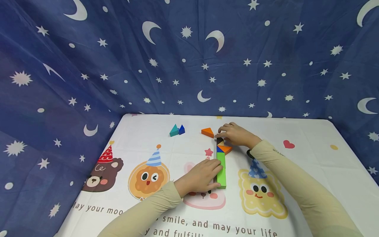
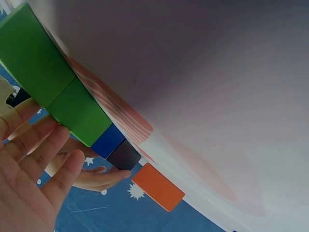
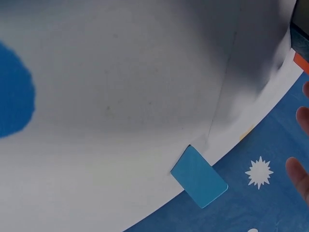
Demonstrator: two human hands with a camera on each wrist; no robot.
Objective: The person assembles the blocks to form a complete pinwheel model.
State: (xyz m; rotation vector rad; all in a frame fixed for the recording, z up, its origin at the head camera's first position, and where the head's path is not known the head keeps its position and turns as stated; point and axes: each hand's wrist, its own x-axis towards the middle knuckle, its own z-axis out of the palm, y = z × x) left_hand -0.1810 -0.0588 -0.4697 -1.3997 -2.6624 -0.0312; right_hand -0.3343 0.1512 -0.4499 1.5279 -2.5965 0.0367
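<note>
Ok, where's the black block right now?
In the left wrist view, the black block sits left of centre, between the blue block and the orange block, by the right hand.

Upper left: two green rectangular blocks [image 2: 58,84] lie end to end; left hand [image 2: 31,176] touches them | centre-left: blue block [image 2: 107,141], black block [image 2: 124,155] continue row | lower centre: orange rectangular block [image 2: 158,187] sits apart

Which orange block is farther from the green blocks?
The far orange block, just left of the right hand; the other orange block lies nearer the green blocks.
</note>
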